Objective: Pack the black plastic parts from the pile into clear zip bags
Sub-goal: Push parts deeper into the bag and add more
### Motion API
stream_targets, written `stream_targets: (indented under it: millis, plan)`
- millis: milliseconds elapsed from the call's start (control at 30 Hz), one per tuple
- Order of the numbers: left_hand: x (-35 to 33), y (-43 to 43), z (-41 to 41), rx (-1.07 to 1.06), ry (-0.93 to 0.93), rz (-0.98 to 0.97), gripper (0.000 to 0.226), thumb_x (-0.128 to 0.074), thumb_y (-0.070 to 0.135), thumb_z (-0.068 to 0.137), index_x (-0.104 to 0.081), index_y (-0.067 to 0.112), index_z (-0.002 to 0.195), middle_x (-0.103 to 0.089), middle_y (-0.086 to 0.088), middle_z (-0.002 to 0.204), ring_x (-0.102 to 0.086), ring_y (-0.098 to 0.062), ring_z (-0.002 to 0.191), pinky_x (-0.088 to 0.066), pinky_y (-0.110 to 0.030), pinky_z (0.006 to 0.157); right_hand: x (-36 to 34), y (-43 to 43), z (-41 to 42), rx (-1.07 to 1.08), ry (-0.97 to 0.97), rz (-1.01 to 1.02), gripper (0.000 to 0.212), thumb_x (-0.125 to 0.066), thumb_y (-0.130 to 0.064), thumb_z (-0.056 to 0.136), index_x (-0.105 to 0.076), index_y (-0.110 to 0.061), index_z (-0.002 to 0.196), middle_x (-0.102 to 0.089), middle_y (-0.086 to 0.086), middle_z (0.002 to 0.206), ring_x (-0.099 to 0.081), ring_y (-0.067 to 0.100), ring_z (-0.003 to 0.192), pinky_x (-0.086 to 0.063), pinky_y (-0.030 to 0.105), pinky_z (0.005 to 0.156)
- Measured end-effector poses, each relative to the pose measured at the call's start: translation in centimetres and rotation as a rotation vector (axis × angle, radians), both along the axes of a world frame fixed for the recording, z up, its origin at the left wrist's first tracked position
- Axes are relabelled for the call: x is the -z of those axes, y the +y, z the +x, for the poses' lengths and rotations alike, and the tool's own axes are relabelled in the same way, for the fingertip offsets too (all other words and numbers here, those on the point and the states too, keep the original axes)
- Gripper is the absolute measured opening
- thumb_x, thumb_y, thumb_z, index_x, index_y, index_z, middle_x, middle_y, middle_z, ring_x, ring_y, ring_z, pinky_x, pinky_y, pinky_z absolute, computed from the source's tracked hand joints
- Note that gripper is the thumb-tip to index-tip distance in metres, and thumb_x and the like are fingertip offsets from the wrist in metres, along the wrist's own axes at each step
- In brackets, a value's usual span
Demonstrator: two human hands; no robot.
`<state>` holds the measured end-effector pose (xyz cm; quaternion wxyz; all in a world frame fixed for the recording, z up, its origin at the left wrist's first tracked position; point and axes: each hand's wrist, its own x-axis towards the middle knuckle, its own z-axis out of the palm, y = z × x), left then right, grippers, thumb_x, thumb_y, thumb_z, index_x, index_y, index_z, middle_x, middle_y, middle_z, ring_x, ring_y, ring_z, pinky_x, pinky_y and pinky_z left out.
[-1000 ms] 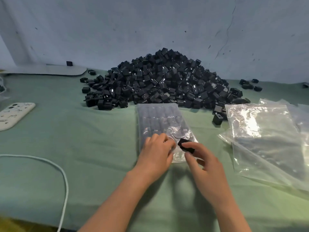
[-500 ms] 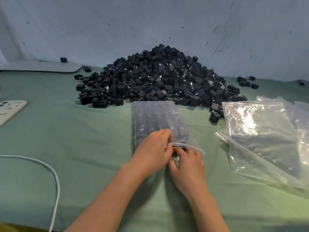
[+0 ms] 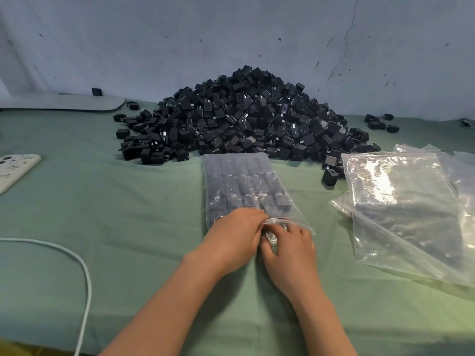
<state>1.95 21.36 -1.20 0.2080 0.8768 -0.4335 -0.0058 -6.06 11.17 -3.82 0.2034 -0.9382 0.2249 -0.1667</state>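
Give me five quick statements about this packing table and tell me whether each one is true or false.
1. Both hands are at the near, open end of the filled zip bag. True: the left hand and right hand meet there.
2. The pile of black parts lies behind that bag. True.
3. The stack of empty bags lies left of the hands. False: it lies to their right.
4. The table cover is red. False: it is green.
5. A white cable crosses the cloth on the left. True.
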Motion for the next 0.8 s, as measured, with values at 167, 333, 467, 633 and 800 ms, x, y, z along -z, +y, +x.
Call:
stream_targets:
  millis: [167, 333, 467, 633, 800]
  plan:
    - [0.1, 0.0, 0.0, 0.014, -0.017, -0.021, 0.029, -0.039, 0.019, 0.096, -0.059, 0.016, 0.117, -0.057, 0.003, 0.125, -0.046, -0.015, 0.121, -0.042, -0.039, 0.098, 0.2, -0.4, 0.2, -0.026, 0.015, 0.011, 0.032, -0.051, -0.031, 0.092, -0.059, -0.034, 0.123, -0.053, -0.003, 0.133, -0.04, 0.026, 0.12, -0.03, 0.033, 0.098]
    - [0.3, 0.0, 0.0, 0.032, -0.034, -0.05, 0.031, -0.041, 0.018, 0.095, -0.059, 0.017, 0.12, -0.056, 0.005, 0.129, -0.044, -0.015, 0.124, -0.04, -0.038, 0.101, 0.5, -0.6, 0.2, -0.038, 0.021, -0.01, 0.032, -0.05, -0.028, 0.091, -0.059, -0.032, 0.121, -0.053, -0.005, 0.132, -0.039, 0.024, 0.119, -0.03, 0.033, 0.096]
    - [0.4, -0.1, 0.0, 0.053, -0.06, -0.055, 0.035, -0.041, 0.018, 0.095, -0.056, 0.021, 0.127, -0.053, 0.009, 0.134, -0.041, -0.013, 0.126, -0.036, -0.033, 0.105, 0.3, -0.7, 0.2, -0.042, 0.03, -0.018, 0.031, -0.05, -0.027, 0.091, -0.058, -0.028, 0.121, -0.052, -0.006, 0.135, -0.039, 0.023, 0.12, -0.03, 0.033, 0.097]
    - [0.5, 0.1, -0.3, 0.054, -0.086, -0.058, 0.036, -0.039, 0.027, 0.099, -0.052, 0.025, 0.133, -0.047, 0.013, 0.141, -0.034, -0.012, 0.131, -0.029, -0.027, 0.108, -0.8, -1.3, -1.1, -0.217, 0.052, 0.02, 0.029, -0.049, -0.021, 0.092, -0.061, -0.027, 0.118, -0.057, -0.007, 0.127, -0.045, 0.016, 0.121, -0.032, 0.024, 0.1]
    - [1.0, 0.6, -0.8, 0.079, -0.105, -0.055, 0.036, -0.043, 0.038, 0.096, -0.059, 0.028, 0.126, -0.04, 0.015, 0.146, -0.025, -0.011, 0.136, -0.017, -0.023, 0.109, -3.7, -2.8, -2.4, -0.11, -0.173, 0.267, 0.023, -0.055, -0.009, 0.085, -0.066, -0.028, 0.078, -0.068, -0.012, 0.075, -0.06, 0.002, 0.074, -0.041, 0.012, 0.067]
